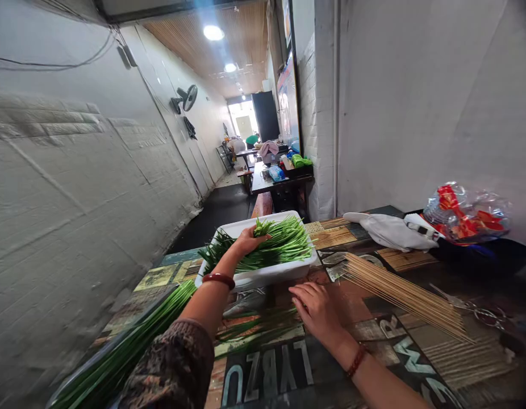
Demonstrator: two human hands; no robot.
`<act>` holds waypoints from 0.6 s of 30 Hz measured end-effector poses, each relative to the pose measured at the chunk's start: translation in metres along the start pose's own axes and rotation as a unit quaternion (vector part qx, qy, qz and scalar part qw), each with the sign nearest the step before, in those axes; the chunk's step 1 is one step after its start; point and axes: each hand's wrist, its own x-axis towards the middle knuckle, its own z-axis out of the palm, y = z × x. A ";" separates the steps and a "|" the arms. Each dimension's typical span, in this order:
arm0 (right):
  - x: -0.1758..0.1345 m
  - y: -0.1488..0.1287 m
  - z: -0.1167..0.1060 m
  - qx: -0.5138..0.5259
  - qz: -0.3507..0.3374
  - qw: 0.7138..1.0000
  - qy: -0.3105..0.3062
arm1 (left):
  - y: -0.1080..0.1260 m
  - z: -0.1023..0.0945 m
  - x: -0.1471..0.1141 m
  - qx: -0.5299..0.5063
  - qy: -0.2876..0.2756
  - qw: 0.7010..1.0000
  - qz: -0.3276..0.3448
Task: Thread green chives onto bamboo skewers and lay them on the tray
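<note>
My left hand reaches over the white plastic tub. Its fingers are closed round a small bunch of garlic chives, above the many chives lying in the tub. My right hand rests low over the tabletop in front of the tub, fingers stretched out and nothing seen in them. Beside its fingertips lie a few loose chives, blurred, on the table. A long heap of chives lies to the left, partly hidden by my left forearm.
Bamboo skewers lie in a bundle right of my right hand, with scissors beyond. A white cap and a black tray with clear and red plastic packaging stand at the back right. White walls flank the patterned table.
</note>
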 end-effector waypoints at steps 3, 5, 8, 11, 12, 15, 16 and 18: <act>-0.001 0.001 0.002 -0.004 -0.004 1.000 0.008 | 0.005 -0.006 -0.006 0.010 0.015 1.000 0.006; -0.001 0.003 0.002 -0.005 -0.006 1.000 0.010 | 0.010 -0.005 -0.008 0.030 0.031 0.999 0.015; -0.003 0.005 0.002 -0.006 -0.008 1.000 0.012 | 0.026 -0.007 -0.008 0.071 0.081 0.994 0.034; -0.004 0.007 0.001 -0.004 -0.004 1.000 0.019 | 0.057 -0.018 -0.010 0.104 0.134 0.984 0.063; -0.004 0.007 0.001 0.000 -0.001 1.000 0.023 | 0.070 -0.023 -0.012 0.121 0.145 0.979 0.080; -0.005 0.008 0.003 0.025 0.016 0.999 0.030 | 0.110 -0.032 -0.023 0.276 0.170 0.929 0.176; -0.006 0.008 0.004 0.043 0.027 0.998 0.030 | 0.120 -0.032 -0.030 0.313 0.165 0.914 0.196; -0.006 0.009 0.006 0.103 0.069 0.992 0.031 | 0.134 -0.024 -0.046 0.369 0.127 0.888 0.246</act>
